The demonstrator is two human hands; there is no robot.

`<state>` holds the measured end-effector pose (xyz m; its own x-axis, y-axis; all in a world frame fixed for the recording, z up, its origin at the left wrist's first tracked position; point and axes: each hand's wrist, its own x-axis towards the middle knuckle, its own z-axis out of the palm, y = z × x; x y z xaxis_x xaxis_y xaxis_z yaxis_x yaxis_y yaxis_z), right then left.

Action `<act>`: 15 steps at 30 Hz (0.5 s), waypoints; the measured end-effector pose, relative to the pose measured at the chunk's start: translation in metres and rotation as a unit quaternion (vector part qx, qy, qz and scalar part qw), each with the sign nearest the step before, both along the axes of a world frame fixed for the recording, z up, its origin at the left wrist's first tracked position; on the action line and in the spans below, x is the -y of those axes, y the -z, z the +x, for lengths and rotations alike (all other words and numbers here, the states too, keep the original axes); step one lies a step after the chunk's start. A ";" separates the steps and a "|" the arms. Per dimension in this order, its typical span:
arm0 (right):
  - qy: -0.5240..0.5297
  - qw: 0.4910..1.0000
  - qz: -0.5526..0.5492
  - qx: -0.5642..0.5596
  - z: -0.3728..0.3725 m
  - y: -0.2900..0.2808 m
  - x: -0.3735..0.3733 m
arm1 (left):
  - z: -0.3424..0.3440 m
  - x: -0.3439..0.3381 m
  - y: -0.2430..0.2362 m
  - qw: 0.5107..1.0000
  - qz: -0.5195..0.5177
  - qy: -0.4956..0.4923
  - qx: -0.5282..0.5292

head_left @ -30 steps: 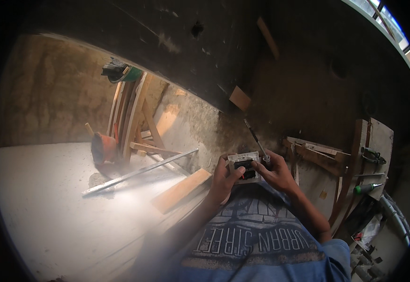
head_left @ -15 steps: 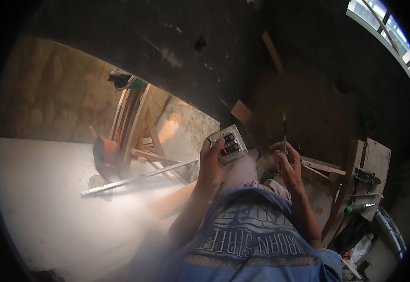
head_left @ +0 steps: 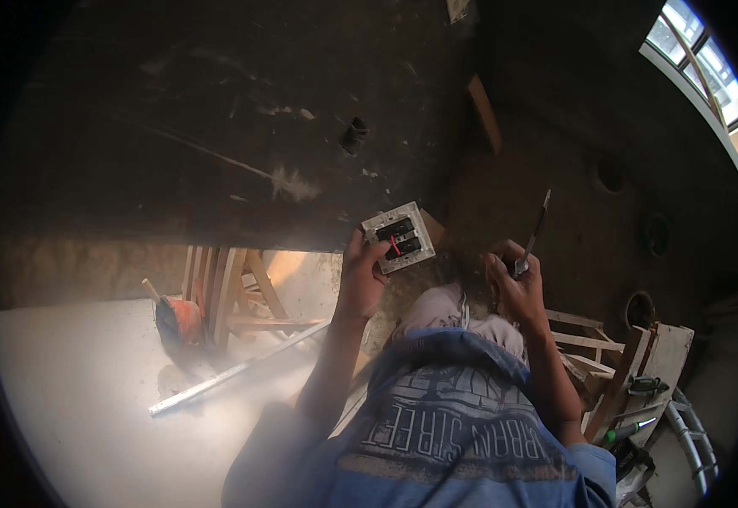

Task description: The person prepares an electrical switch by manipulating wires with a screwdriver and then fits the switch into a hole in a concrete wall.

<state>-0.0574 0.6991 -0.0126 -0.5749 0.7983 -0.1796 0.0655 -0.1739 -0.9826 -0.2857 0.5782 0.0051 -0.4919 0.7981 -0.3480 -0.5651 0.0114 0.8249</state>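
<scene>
My left hand [head_left: 360, 275] grips a square white electrical faceplate [head_left: 398, 237] by its lower left edge, showing two black modules and a short red piece, perhaps wire, under the thumb. My right hand [head_left: 514, 286] is closed round a long screwdriver [head_left: 538, 220], its slim shaft pointing up and slightly right, apart from the faceplate. Above the faceplate is a dark, scuffed surface [head_left: 216, 110] with a rough dark hole [head_left: 353, 135].
At lower left, an orange bucket [head_left: 184, 320], leaning timbers [head_left: 232, 296] and a long metal bar [head_left: 208, 388] lie around a pale floor [head_left: 72, 398]. At right are a wooden stand [head_left: 665, 356] carrying a green-handled tool [head_left: 627, 430], a ladder [head_left: 692, 436] and a window [head_left: 699, 68].
The hands moved apart: my left lifted the faceplate up and leftward, my right moved the screwdriver rightward. The view has swung, showing more of the dark surface and less floor.
</scene>
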 end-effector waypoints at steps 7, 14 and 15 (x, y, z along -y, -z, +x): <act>-0.031 0.999 0.009 0.015 -0.068 -0.002 -0.034 | -0.029 -0.036 -0.004 0.999 -0.003 0.029 0.026; -0.058 0.998 0.013 0.012 -0.108 -0.011 -0.062 | -0.046 -0.058 -0.003 1.000 -0.016 0.014 0.009; -0.058 0.998 0.025 0.011 -0.113 -0.012 -0.067 | -0.047 -0.060 -0.002 1.000 -0.017 0.015 -0.001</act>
<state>-0.1705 0.7656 -0.0006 -0.6601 0.7351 -0.1546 0.1043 -0.1141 -0.9880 -0.3326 0.6381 0.0070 -0.4696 0.7998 -0.3738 -0.5621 0.0557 0.8252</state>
